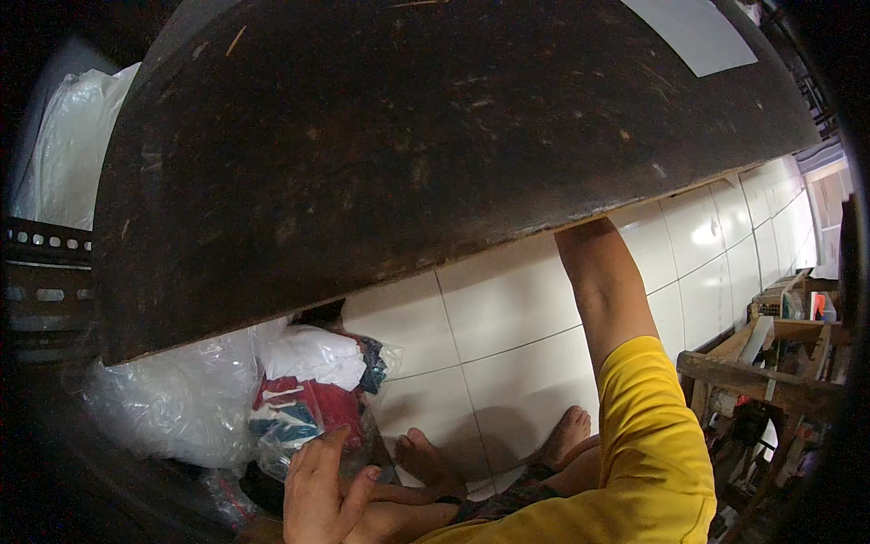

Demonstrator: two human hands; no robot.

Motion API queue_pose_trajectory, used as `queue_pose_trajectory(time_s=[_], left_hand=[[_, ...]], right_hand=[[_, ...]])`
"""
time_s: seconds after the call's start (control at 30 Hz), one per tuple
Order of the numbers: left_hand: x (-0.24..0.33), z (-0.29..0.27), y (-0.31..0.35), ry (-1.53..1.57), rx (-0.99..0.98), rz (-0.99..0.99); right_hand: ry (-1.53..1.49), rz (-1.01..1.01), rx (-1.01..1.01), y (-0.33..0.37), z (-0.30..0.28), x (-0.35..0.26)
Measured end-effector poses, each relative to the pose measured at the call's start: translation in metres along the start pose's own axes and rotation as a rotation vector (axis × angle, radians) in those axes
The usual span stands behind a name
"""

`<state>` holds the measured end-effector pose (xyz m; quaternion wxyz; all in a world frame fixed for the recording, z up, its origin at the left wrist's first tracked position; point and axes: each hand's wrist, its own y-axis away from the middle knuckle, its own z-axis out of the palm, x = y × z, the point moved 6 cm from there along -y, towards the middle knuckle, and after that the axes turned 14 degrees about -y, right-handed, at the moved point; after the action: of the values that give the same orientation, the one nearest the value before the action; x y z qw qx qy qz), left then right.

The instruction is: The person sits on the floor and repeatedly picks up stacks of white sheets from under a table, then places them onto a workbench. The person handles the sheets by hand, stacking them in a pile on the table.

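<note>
My left hand (317,490) is low in the picture, by my bent leg. Its fingers are stretched out with the thumb apart, and nothing shows in its grasp. Just beyond it lies a clear plastic bag with folded red, white and teal cloth (313,403). My right forearm (605,286), in a yellow sleeve (648,408), reaches under the front edge of a dark, worn tabletop (362,154). The tabletop hides the right hand entirely, so what it touches cannot be seen.
A white sheet of paper (702,41) lies on the tabletop's far right. Large clear plastic bags (181,399) fill the left side below it, near a perforated metal rail (50,240). White floor tiles (517,363) run beneath. At right stands a wooden frame (761,372) with assorted things.
</note>
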<state>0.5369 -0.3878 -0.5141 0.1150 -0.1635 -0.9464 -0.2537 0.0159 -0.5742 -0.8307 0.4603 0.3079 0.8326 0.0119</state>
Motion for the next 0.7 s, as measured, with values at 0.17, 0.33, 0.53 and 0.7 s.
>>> queue_pose_trajectory(time_s=[0.17,0.33,0.53,0.7], left_hand=[[0.001,-0.001,-0.002,-0.009,0.038,0.033],[0.001,-0.001,-0.003,-0.012,0.033,0.031],[-0.001,0.000,0.000,-0.036,0.062,0.057],[-0.002,0.001,0.002,-0.046,0.082,0.059]], right_hand=[[-0.016,0.015,-0.018,0.002,-0.002,0.006],[0.000,-0.004,-0.009,0.003,0.012,0.002],[0.008,-0.024,0.011,0.010,0.028,0.000],[-0.019,0.008,0.000,0.007,0.015,0.001]])
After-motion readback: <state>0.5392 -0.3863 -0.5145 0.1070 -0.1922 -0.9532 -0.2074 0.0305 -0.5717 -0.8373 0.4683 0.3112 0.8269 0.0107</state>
